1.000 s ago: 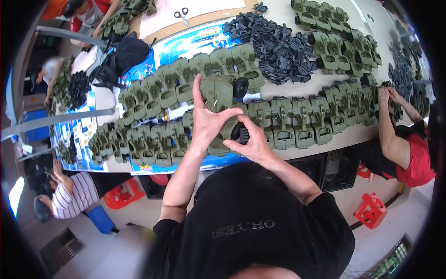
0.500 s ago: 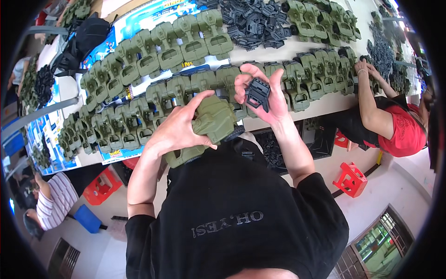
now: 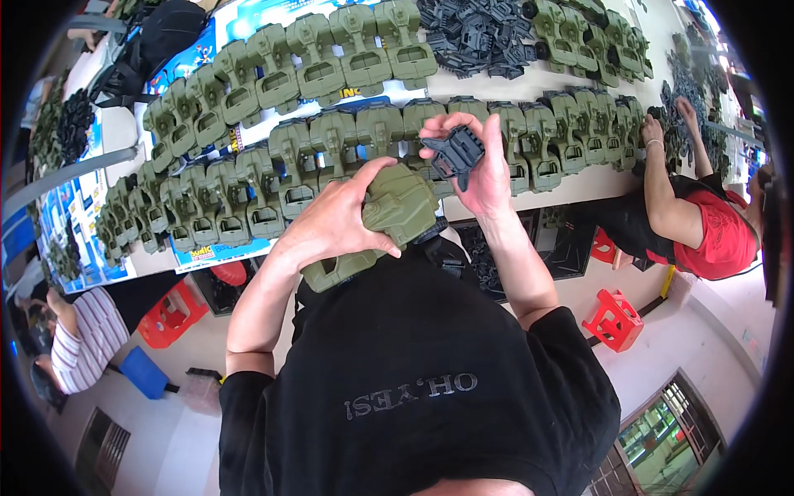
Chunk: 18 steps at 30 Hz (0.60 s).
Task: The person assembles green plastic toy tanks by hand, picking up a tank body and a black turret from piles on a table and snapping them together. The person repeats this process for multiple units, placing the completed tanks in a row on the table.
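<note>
Black crates (image 3: pixel 579 252) stand below the near edge of a pale counter (image 3: pixel 591 187); dark plastic parts (image 3: pixel 482 255) fill one, partly hidden by the right forearm. The left hand (image 3: pixel 341 219), thumb and fingers spread wide, grips a green toy vehicle body (image 3: pixel 401 202) in front of the black shirt. The right hand (image 3: pixel 486 186), half open, cradles a dark grey part (image 3: pixel 457 155) against its fingers, thumb raised, just beside the vehicle body. Rows of green bodies (image 3: pixel 321 66) line the counter.
</note>
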{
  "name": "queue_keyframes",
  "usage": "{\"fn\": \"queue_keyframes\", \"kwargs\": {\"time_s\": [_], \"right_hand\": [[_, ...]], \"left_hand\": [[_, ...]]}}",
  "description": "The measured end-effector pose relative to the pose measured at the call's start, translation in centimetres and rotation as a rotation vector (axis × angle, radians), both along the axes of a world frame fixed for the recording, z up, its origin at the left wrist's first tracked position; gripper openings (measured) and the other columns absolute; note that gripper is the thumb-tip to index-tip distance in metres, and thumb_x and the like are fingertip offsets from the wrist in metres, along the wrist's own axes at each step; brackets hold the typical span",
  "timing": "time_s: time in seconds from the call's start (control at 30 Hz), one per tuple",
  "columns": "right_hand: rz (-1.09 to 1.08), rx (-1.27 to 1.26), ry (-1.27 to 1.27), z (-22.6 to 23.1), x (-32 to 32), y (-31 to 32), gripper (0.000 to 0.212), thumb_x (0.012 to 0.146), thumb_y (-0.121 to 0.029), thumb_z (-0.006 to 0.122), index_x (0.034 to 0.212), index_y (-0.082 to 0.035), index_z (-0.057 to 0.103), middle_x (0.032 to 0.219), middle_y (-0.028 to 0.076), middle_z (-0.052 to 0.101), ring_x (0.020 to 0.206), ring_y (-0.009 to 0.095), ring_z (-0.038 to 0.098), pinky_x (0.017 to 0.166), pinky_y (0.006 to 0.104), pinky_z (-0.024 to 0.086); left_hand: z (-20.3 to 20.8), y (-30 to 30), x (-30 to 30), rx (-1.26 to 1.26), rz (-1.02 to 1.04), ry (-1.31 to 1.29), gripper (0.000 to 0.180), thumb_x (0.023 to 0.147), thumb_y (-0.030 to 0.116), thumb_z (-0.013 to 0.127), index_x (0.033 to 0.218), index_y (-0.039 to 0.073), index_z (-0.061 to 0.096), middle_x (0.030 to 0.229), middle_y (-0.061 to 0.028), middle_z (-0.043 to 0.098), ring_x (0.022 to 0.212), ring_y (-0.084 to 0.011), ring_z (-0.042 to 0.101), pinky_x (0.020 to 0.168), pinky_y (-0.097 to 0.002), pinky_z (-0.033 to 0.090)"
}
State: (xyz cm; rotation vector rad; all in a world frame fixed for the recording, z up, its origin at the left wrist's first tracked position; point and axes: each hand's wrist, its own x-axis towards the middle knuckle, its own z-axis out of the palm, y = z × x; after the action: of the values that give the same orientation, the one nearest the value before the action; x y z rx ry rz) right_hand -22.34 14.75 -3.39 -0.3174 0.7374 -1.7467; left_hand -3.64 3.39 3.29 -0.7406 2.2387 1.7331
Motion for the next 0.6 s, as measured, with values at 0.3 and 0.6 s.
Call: {"fn": "queue_keyframes", "kwargs": {"time_s": [0.3,0.6], "right_hand": [[-0.02,0.072,0.49,0.8,0.7,-0.5,0.035,0.095,-0.028,0.05,0.11,0.002,0.055,0.125,0.019,0.05,0.11,0.025,0.056,0.097,0.0353,0.041],[0.171,-0.176,0.639,1.4,2.2,0.4,0.041,0.093,-0.027,0.051,0.124,-0.001,0.045,0.124,0.019,0.053,0.122,0.027,0.046,0.103,0.0398,0.033]], "left_hand": [[-1.6,-1.2,0.8,0.198,0.027,0.04,0.097,0.049,0.018,0.087,0.131,0.003,0.037,0.116,-0.0109,0.058,0.109,-0.0214,0.054,0.095,-0.0335,0.041],[-2.5,-1.1,0.7,0.215,0.054,0.054,0.091,0.049,0.025,0.087,0.126,0.003,0.042,0.112,-0.0144,0.059,0.107,-0.0269,0.055,0.093,-0.0356,0.042]]}}
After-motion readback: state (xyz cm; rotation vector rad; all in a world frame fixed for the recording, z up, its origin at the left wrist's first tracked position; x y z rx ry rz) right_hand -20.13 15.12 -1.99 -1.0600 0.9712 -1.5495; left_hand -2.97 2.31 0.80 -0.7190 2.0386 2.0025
